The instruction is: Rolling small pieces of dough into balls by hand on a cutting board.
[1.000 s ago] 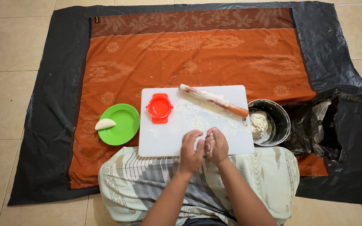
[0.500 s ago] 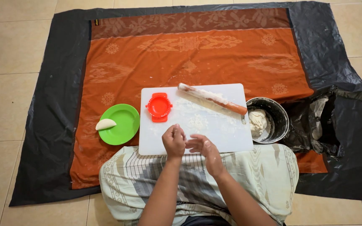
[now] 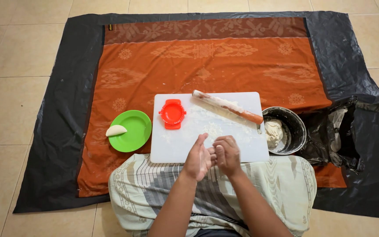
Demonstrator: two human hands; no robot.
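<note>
Your left hand and right hand meet at the near edge of the white board, palms cupped together

Left fingers stand half open, right ones curl in; whether a bit of dough sits between them, you cannot tell. Roll with light, even pressure over the floury patch. From your hands, the green plate with its folded dumpling lies at 10 o'clock, the red press at 11, the rolling pin at 12, the dough bowl at 2
</note>
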